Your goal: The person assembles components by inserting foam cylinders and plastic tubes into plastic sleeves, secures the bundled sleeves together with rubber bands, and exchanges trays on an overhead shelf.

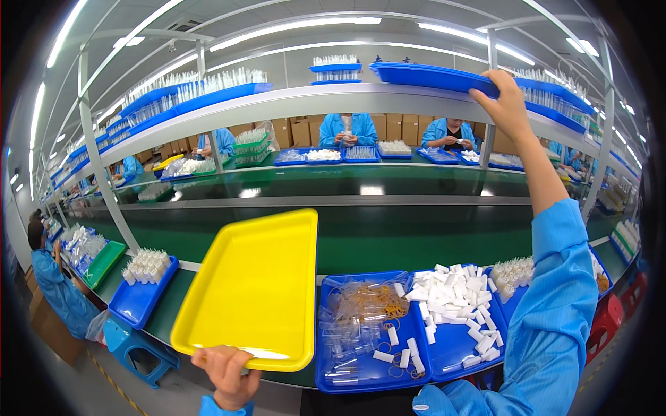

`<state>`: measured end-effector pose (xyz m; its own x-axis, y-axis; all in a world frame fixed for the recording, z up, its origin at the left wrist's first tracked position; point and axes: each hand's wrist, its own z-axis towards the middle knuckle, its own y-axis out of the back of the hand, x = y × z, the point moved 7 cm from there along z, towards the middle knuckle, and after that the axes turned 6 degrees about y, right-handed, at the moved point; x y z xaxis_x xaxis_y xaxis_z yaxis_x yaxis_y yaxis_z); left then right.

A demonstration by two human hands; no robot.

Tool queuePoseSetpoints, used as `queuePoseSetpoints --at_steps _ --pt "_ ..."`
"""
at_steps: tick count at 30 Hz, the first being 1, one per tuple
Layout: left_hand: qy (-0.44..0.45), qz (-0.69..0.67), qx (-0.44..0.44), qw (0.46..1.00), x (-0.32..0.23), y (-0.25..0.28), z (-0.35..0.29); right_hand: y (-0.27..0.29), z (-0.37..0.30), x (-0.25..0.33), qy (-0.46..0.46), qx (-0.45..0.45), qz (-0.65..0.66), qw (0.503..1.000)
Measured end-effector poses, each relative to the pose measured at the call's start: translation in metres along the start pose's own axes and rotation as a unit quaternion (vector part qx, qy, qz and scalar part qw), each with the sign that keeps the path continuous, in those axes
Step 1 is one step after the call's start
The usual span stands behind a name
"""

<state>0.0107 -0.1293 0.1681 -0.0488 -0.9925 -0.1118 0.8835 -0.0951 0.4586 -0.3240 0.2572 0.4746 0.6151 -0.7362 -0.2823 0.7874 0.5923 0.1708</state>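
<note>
My left hand (227,374) is closed on the near edge of a yellow tray (250,284), its thumb over the rim. Nothing lies in that tray, which is tilted above the green work surface. Raised high at the right, my right hand (505,104) grips the right end of a blue tray (430,76) at the overhead shelf. From below, I cannot see what that tray holds. In front of me a blue tray (323,333) holds clear plastic tubes or sleeves, rubber bands and a few white blocks. Beside it another blue tray (444,364) carries a heap of small white blocks (454,298).
The white overhead shelf (305,104) runs across, with blue trays of upright clear tubes (222,83). A blue tray (128,305) of white-capped pieces stands left. Across the green conveyor (388,232), people in blue work. A blue stool (142,350) stands lower left; a metal post (104,159) rises behind.
</note>
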Motion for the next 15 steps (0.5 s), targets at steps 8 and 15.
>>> queuePoseSetpoints --at_steps 8,15 --pt "-0.203 -0.020 -0.202 0.958 -0.080 0.063 0.177 0.010 -0.017 0.012 -0.055 -0.043 0.093 0.993" --pt "-0.352 -0.083 -0.324 0.874 -0.169 0.042 0.311 0.013 -0.021 0.008 -0.077 -0.051 0.196 0.976"
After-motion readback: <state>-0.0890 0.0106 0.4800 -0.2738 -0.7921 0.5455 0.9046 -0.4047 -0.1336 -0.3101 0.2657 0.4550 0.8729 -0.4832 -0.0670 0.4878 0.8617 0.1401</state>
